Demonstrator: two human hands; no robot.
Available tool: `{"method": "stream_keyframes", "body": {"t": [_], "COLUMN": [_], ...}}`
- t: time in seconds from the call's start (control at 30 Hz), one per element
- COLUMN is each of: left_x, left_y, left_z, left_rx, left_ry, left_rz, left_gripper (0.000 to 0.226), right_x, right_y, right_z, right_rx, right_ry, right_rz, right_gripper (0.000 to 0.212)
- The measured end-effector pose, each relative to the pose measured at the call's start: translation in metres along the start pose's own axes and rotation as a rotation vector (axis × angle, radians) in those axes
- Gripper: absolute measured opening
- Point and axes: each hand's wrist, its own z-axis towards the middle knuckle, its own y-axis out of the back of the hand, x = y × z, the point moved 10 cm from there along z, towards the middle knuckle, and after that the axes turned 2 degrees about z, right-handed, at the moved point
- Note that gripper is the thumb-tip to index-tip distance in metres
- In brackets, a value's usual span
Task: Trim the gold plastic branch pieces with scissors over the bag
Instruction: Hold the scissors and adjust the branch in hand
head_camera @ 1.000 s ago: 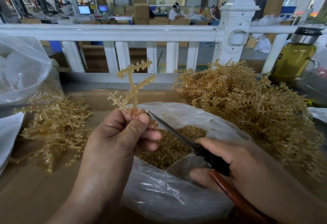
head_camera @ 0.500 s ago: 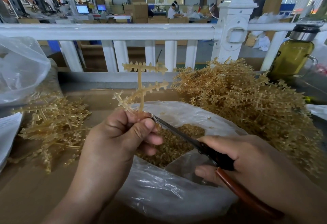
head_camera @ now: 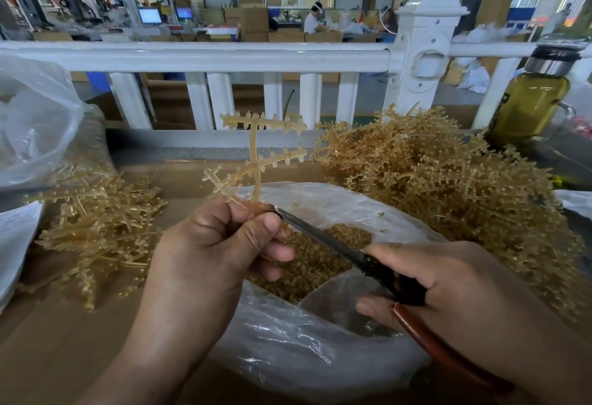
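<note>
Head camera view looking down at two bare hands working over a clear plastic bag [head_camera: 288, 347]. Nearest, the right hand [head_camera: 455, 289] curls its fingers around the scissors [head_camera: 333, 243], gripping the black part by the pivot, a reddish-brown handle running back under the palm. The narrow blades lie together, or nearly so, slanting up and left until their tip meets the other hand's thumb. The left hand [head_camera: 208, 254] pinches the lower stem of a gold plastic branch piece [head_camera: 255, 161] between thumb and forefinger, its other fingers loosely curled beneath. The piece stands upright above that hand: a thin stem with three knobbly crossbars. Both hands hover above the bag's open mouth, and under them inside lies a heap of small gold bits [head_camera: 314, 265]. The bag sits on a brown cardboard surface [head_camera: 64, 340]. Left of the left hand lies a flat scatter of gold branches [head_camera: 96, 222]; beyond the right hand rises a far larger tangled pile [head_camera: 432, 187]. Farther left is another crumpled clear bag [head_camera: 35, 122]. Beyond both hands a white railing [head_camera: 224, 55] crosses the scene, and past the right hand stands a bottle [head_camera: 528, 103] of yellow-green liquid with a metal cap. Far behind the railing are cardboard boxes [head_camera: 254, 18], lit monitors [head_camera: 150, 15] and a seated person [head_camera: 311, 22] in white.
</note>
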Motion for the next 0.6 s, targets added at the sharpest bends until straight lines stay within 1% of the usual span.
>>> {"method": "stream_keyframes", "body": {"t": [0.1,0.3,0.6], "left_x": [0.0003,-0.0006,0.0003], "left_y": [0.0008,0.002,0.0043], "left_z": [-0.0002,-0.0008,-0.001], "left_rx": [0.001,-0.001,-0.013], "left_ry": [0.003,0.002,0.001], "left_rz": [-0.013,0.006,0.069], "left_gripper": [0.018,0.022,0.022], "right_x": [0.0008,0.0021,-0.0013], "right_y": [-0.0003,0.0021,-0.0023], "right_z": [-0.0001,-0.0011,-0.0005], "right_rx": [-0.002,-0.02,0.018], "right_ry": [0.006,0.012,-0.022], "right_rz": [-0.014,-0.025,-0.055], "right_gripper": [0.051,0.046,0.048]}}
